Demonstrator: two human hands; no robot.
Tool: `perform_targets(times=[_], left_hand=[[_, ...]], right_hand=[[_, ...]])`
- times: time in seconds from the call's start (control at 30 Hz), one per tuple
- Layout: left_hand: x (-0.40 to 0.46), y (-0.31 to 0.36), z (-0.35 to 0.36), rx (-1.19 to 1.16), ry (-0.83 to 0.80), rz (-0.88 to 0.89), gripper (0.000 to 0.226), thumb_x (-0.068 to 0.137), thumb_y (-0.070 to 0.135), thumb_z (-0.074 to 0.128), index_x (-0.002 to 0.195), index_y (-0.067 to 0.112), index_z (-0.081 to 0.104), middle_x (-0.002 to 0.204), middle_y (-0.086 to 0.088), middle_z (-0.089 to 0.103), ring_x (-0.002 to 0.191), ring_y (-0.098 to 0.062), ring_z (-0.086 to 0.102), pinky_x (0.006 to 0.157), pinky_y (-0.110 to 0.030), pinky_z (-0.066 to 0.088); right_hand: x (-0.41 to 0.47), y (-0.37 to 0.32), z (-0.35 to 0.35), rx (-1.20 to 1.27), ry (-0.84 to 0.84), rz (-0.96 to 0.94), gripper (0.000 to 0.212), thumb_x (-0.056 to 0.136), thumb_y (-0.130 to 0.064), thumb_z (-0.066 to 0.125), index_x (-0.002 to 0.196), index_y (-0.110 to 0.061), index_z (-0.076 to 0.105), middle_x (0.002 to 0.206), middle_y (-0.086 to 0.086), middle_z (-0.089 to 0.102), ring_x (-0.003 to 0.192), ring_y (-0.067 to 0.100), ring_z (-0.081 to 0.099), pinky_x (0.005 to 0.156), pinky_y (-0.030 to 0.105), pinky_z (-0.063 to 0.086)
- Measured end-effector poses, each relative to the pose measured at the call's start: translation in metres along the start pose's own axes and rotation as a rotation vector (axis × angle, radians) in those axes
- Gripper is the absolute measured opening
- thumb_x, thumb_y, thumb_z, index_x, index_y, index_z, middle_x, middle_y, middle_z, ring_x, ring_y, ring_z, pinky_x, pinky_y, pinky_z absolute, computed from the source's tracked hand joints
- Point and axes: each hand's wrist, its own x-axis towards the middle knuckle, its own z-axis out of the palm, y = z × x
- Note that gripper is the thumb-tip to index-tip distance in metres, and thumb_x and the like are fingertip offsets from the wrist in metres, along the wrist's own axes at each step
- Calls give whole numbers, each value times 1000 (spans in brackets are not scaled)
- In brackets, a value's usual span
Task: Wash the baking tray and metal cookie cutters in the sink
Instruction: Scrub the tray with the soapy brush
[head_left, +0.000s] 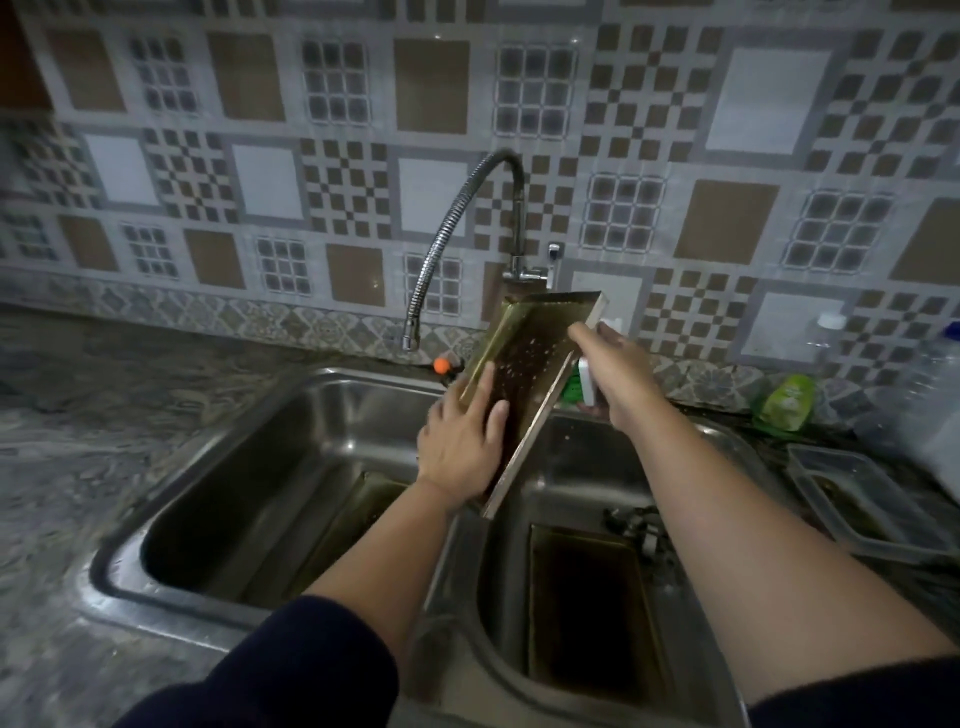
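Note:
A gold baking tray (535, 343) is tilted up over the divider of the double steel sink (291, 415), its dark inside speckled with drops. My left hand (460, 441) grips the tray's lower end, fingers flat on its inner face. My right hand (615, 374) is behind the tray's right rim, closed around a white bottle with a green label (587, 382). A second tray (587, 597) lies in the right basin and another (358, 519) leans in the left basin. Dark metal cookie cutters (631, 519) sit at the back of the right basin, half hidden by my right arm.
The flexible faucet spout (413, 338) hangs over the left basin with no water seen running. A clear plastic container (862, 499), a green pouch (784, 402) and clear bottles (831, 332) stand on the counter to the right. A small orange object (441, 365) sits behind the sink.

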Motion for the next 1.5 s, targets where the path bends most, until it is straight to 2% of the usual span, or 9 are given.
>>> perform_targets(times=[0.13, 0.27, 0.4, 0.53, 0.63, 0.73, 0.9, 1.2, 1.5], left_hand=[[8, -58, -8, -60, -177, -285, 68, 89, 73, 20, 148, 49, -6, 162, -9, 1, 145, -37, 19, 113, -57, 24], [10, -102, -13, -161, -289, -317, 70, 90, 72, 24, 149, 48, -4, 153, -17, 27, 138, -37, 34, 111, -49, 30], [5, -143, -10, -279, -382, -380, 71, 87, 73, 34, 149, 51, 7, 153, -12, 18, 139, -38, 29, 115, -46, 24], [0, -182, -7, -310, -374, -418, 72, 88, 70, 37, 148, 52, 3, 155, -10, 13, 137, -40, 31, 111, -47, 31], [3, -208, -5, -232, -421, -433, 72, 90, 66, 37, 150, 47, 2, 154, -15, 15, 133, -42, 36, 108, -47, 35], [8, -228, 3, -160, -464, -478, 72, 92, 64, 37, 151, 44, 1, 152, -18, 16, 130, -43, 39, 106, -47, 38], [6, -250, 22, -55, -527, -585, 70, 96, 56, 37, 153, 38, 0, 152, -19, 12, 128, -43, 41, 102, -45, 40], [-3, -270, 40, 94, -600, -655, 75, 94, 47, 47, 153, 35, 3, 153, -20, 7, 129, -42, 40, 104, -45, 41], [-5, -255, 36, 158, -678, -662, 76, 94, 40, 50, 154, 26, 5, 154, -15, 1, 140, -36, 11, 110, -48, 26]], right_hand=[[-10, 15, 29, 14, -80, 54, 45, 85, -42, 61, 128, -28, 57, 121, -2, 60, 95, 17, 56, 65, 31, 45], [-16, 39, 60, -10, -121, 127, 54, 90, -38, 61, 140, -25, 47, 140, -3, 48, 118, 18, 47, 82, 31, 37], [-15, 61, 93, -82, -58, 128, 63, 87, -47, 63, 143, -27, 43, 145, 0, 45, 129, 22, 45, 85, 31, 35], [-13, 83, 116, -340, 0, 15, 64, 90, -59, 51, 145, -29, 41, 148, 3, 44, 132, 25, 44, 95, 32, 40], [-13, 102, 123, -714, 7, -38, 48, 99, -47, 35, 145, -35, 38, 144, 13, 44, 129, 33, 43, 93, 36, 39], [-21, 117, 126, -1004, -26, -87, 50, 94, -40, 46, 143, -39, 36, 126, 10, 42, 107, 32, 53, 75, 31, 39], [-24, 125, 134, -1198, -33, -169, 55, 90, -37, 54, 142, -40, 37, 118, 7, 40, 102, 31, 52, 72, 33, 41], [-21, 132, 131, -1239, 30, -198, 58, 89, -34, 57, 144, -36, 36, 121, 9, 42, 100, 32, 55, 75, 36, 48], [-20, 133, 132, -1245, 25, -216, 58, 90, -34, 57, 145, -35, 36, 122, 9, 41, 100, 31, 55, 77, 38, 50]])
